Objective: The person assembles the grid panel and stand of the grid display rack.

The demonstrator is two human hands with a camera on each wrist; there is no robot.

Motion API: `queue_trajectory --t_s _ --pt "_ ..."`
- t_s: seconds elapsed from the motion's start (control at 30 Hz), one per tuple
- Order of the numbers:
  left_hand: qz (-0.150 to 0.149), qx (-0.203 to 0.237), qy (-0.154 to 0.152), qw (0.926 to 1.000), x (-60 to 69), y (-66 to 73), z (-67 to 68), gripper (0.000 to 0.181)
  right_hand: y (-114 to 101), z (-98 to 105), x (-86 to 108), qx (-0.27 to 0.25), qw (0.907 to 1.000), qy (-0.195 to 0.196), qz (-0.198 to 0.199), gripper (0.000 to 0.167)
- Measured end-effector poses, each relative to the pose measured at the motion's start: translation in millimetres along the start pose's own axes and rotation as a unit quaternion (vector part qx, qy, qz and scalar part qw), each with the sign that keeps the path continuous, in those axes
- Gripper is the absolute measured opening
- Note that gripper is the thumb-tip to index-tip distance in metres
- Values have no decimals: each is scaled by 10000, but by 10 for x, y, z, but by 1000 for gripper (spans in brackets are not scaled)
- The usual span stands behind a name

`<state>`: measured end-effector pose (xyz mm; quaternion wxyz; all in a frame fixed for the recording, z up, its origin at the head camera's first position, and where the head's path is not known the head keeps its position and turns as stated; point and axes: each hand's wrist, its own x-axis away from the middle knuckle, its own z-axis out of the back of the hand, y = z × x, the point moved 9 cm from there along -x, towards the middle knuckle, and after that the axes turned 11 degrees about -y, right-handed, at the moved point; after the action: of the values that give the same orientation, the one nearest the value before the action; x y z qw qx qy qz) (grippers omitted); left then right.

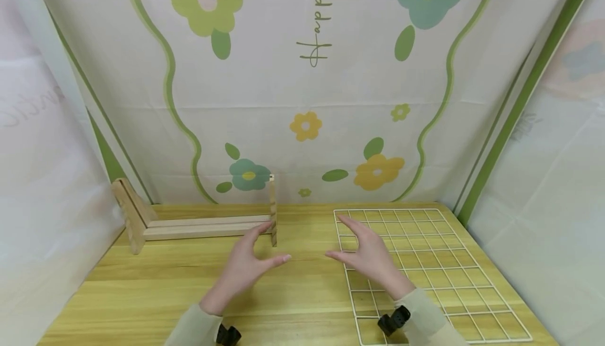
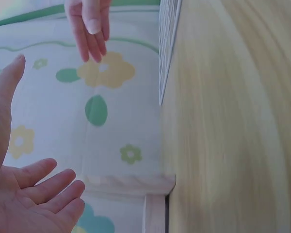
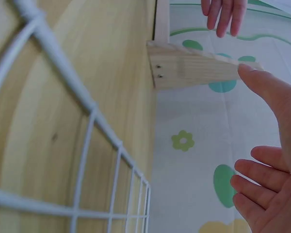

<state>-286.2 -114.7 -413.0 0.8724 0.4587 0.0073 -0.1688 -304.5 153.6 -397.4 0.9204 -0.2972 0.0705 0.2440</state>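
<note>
Left hand point(image 1: 242, 266) and right hand point(image 1: 371, 255), fingers point(image 2: 52, 187) spread from thumbs, hover by one wooden rack point(image 1: 208, 230) and one grid point(image 1: 444, 268).

Cloth-walled booth point(image 1: 553, 178): floral drapes point(image 1: 264, 88), wood tbl point(image 1: 307, 293).

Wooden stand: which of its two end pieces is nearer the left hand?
The right end piece in the head view: the left hand overlaps it there; the left end piece stands well apart.

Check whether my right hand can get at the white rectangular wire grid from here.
Likely yes: your empty right hand hovers above the grid, and nothing visible blocks the way down.
</note>
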Motion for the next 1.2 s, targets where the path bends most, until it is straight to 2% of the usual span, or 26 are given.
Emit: queue_trajectory --t_s 0.2,0.43,0.63,0.8,0.97,1.1,1.2 --pt "-29 219 -103 9997 -6 45 -196 94 195 -23 147 144 9995 -171 -232 94" --pt "-161 453 -633 9968 -25 114 -538 94 447 -24 292 -19 9973 -246 -686 94" --pt "-193 708 -927 9930 -69 100 -749 91 699 32 437 -310 9939 -257 -1030 95" --pt "-210 1113 -1052 9880 -126 94 -852 89 874 130 567 -461 9909 -198 -1247 96" --pt "-86 1576 -1098 9813 -164 78 -934 84 978 229 665 -629 9884 -176 -1369 95" --pt "0 1960 -1109 9743 -205 72 -1032 80 1054 324 730 -665 9864 -148 -1497 95" --pt "81 2289 -1165 9664 -241 67 -1160 79 1108 392 797 -711 9839 -158 -1629 95"
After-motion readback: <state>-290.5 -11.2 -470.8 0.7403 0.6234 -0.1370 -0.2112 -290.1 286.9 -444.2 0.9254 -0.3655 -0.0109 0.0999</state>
